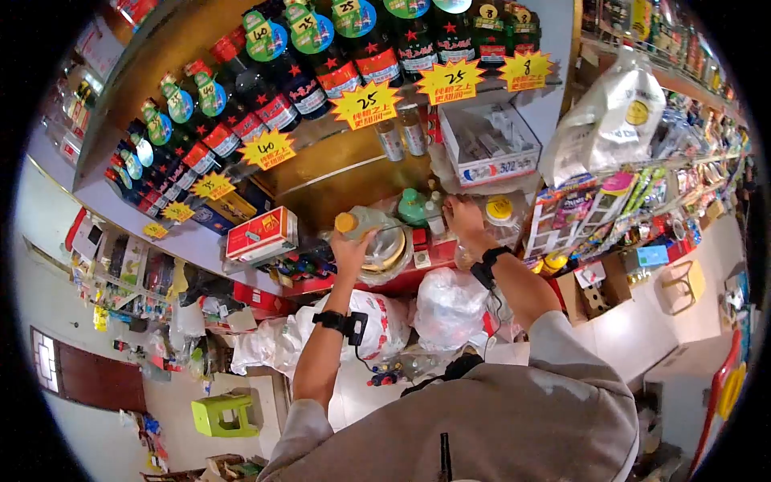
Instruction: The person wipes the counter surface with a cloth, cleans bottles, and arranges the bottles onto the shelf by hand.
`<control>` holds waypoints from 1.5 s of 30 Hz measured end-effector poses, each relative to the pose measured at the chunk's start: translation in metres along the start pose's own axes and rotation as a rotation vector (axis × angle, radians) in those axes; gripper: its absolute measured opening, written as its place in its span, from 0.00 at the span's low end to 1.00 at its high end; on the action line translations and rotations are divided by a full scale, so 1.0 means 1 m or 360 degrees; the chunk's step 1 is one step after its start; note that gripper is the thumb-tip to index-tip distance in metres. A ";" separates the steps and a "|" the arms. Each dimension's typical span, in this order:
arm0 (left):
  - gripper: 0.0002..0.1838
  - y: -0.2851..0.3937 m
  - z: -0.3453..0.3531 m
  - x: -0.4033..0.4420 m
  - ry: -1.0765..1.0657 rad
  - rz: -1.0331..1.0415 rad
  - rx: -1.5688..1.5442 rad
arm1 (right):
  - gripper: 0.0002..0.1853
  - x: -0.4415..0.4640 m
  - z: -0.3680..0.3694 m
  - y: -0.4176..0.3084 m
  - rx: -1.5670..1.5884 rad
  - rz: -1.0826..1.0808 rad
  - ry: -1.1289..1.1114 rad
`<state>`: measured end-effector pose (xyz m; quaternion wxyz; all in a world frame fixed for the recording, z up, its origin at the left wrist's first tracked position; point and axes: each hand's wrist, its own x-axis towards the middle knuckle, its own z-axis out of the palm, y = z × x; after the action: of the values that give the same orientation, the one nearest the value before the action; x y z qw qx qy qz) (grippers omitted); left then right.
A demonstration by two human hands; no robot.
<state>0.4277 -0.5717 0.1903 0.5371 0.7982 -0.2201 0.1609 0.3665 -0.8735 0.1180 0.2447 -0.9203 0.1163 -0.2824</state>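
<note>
My left hand is closed around a clear plastic jug with an orange cap, tilted on its side over the lower shelf. Beneath the jug are round, yellowish rims in clear wrapping. My right hand has its fingers curled at the back of the shelf; anything inside them is hidden. Just left of it stands a small clear bottle, with a green bottle beside that. To its right is a clear jar with a yellow lid.
Dark liquor bottles with yellow price tags line the shelf above. A white box sits over my right hand. A red-and-white carton is at left. White plastic bags stand below my arms. A green stool is on the floor.
</note>
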 end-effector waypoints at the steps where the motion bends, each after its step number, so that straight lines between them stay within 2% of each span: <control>1: 0.27 0.001 0.007 0.011 -0.0043 -0.0039 -0.0089 | 0.11 0.010 0.012 0.011 0.0071 -0.0025 -0.0073; 4: 0.29 -0.004 0.027 0.047 -0.0094 -0.0066 -0.0118 | 0.11 0.036 0.029 0.019 0.0012 -0.0029 -0.0223; 6: 0.30 -0.017 0.041 0.070 0.0066 -0.0216 -0.0033 | 0.10 0.045 0.032 0.016 -0.0181 0.0095 -0.0386; 7: 0.30 -0.041 0.047 0.083 0.0062 -0.0234 -0.0016 | 0.10 0.044 0.047 0.025 -0.0226 -0.0049 -0.0117; 8: 0.31 -0.076 0.053 0.100 0.0112 -0.0269 -0.0314 | 0.10 0.042 0.063 0.035 -0.0216 -0.0043 -0.0136; 10: 0.33 -0.082 0.060 0.125 0.0162 -0.0317 -0.0607 | 0.10 0.042 0.071 0.042 0.0104 -0.0128 0.0330; 11: 0.34 -0.080 0.062 0.135 0.0081 -0.0267 -0.0397 | 0.09 0.043 0.062 0.043 -0.0145 -0.0462 0.0567; 12: 0.34 -0.071 0.063 0.143 -0.0005 -0.0219 -0.0191 | 0.09 0.041 0.059 0.039 -0.0142 -0.0451 0.0547; 14: 0.34 -0.067 0.070 0.160 0.0020 -0.0244 -0.0160 | 0.08 0.037 0.061 0.038 -0.0138 -0.0202 0.0134; 15: 0.34 -0.069 0.074 0.170 0.0054 -0.0244 -0.0135 | 0.08 0.039 0.066 0.041 -0.0146 -0.0272 0.0307; 16: 0.34 -0.080 0.076 0.181 0.0044 -0.0252 -0.0138 | 0.08 0.040 0.067 0.041 -0.0151 -0.0263 0.0300; 18: 0.29 -0.092 0.072 0.196 -0.0193 -0.0424 -0.0688 | 0.07 0.038 0.066 0.038 -0.0114 -0.0129 0.0177; 19: 0.27 -0.093 0.070 0.204 -0.0343 -0.0272 -0.0431 | 0.08 0.040 0.065 0.036 -0.0119 -0.0194 0.0354; 20: 0.26 -0.095 0.067 0.212 -0.0465 -0.0100 -0.0184 | 0.08 0.043 0.065 0.034 -0.0111 -0.0182 0.0356; 22: 0.23 -0.114 0.071 0.227 -0.0518 -0.0321 -0.0072 | 0.08 0.043 0.059 0.034 0.0002 -0.0168 0.0249; 24: 0.24 -0.141 0.067 0.240 -0.0620 -0.0549 -0.0136 | 0.08 0.042 0.053 0.030 -0.0017 -0.0087 0.0153; 26: 0.24 -0.153 0.061 0.239 -0.0627 -0.0578 -0.0220 | 0.09 0.036 0.052 0.029 -0.0032 -0.0014 0.0059; 28: 0.25 -0.157 0.055 0.242 -0.0612 -0.0564 -0.0253 | 0.09 0.044 0.051 0.027 -0.0036 -0.0118 0.0273; 29: 0.25 -0.159 0.053 0.242 -0.0602 -0.0557 -0.0263 | 0.11 0.041 0.050 0.026 -0.0001 -0.0040 0.0117; 34: 0.25 -0.173 0.052 0.251 -0.0589 -0.0569 -0.0306 | 0.13 0.035 0.060 0.031 -0.0120 -0.0033 0.0166; 37: 0.25 -0.180 0.053 0.258 -0.0589 -0.0569 -0.0325 | 0.13 0.038 0.051 0.028 -0.0147 0.0003 0.0021; 39: 0.26 -0.185 0.052 0.260 -0.0581 -0.0580 -0.0336 | 0.13 0.037 0.047 0.027 -0.0266 -0.0204 0.0119; 43: 0.26 -0.195 0.046 0.261 -0.0572 -0.0596 -0.0353 | 0.13 0.035 0.059 0.030 -0.0173 -0.0015 0.0016; 45: 0.26 -0.201 0.043 0.262 -0.0566 -0.0602 -0.0360 | 0.13 0.035 0.064 0.031 -0.0118 0.0014 0.0116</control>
<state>0.7571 -0.5930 0.1460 0.5962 0.7758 -0.1745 -0.1103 0.4299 -0.8878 0.0723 0.2073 -0.9172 0.1397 -0.3102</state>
